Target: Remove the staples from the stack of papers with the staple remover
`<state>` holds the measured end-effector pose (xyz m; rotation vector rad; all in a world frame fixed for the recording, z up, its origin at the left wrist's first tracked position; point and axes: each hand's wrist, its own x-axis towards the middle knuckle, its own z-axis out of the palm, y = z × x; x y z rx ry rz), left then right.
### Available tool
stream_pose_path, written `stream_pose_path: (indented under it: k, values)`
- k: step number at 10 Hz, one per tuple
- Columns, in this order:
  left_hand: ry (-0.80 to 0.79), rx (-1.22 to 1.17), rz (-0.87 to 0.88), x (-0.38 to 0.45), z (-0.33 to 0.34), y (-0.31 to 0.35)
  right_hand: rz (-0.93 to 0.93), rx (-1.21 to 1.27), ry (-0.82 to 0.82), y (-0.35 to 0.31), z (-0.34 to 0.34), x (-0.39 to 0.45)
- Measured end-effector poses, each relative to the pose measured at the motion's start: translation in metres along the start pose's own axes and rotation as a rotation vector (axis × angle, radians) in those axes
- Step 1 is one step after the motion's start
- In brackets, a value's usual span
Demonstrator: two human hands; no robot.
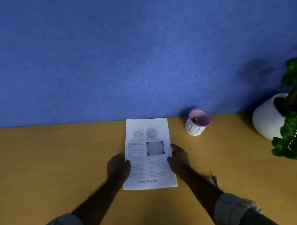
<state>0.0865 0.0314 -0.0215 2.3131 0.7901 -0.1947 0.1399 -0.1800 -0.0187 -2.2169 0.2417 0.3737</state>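
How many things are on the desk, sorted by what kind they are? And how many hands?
Stacks of papers: 1
Pink-rimmed mesh cups marked BIN: 1
Potted plants: 1
Blurry pink things by the right arm, too blurred to name: 1
Hands, left hand and right hand, each holding a side of the papers: 2
Total: 4 things, plus 2 hands.

**Materials & finishes as we see them**

We see the table [59, 162] as wood-look laminate, smooth, w/ a soft satin sheen. The wall [105, 54] behind looks like matt felt-type fabric, slightly fuzzy. The stack of papers [148, 154] is plain matt white paper, printed in b&w. The bin [197, 122] looks like fine wire mesh w/ a pink rim, and a white paper label is wrapped round it. The pot [267, 119] looks smooth, matt white, prob. ceramic or plastic; we can't tell which. The plant [295, 112] has glossy leaves. The sleeves [233, 210] are woven checked cloth.
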Motion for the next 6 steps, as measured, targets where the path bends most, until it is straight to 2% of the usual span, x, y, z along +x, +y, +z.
stream_pose_path:
  k: [2, 4, 6]
  values:
    - [-0.053, -0.004, 0.087, -0.003, -0.001, 0.003, -0.005, -0.243, 0.012, 0.004, 0.0, 0.007]
    - [-0.094, 0.033, 0.138, -0.013, -0.003, 0.004, -0.016, -0.271, 0.021, 0.006, -0.006, 0.002]
    - [0.083, 0.305, 0.394, -0.035, -0.014, -0.006, -0.34, -0.554, 0.185, 0.001, -0.015, -0.022]
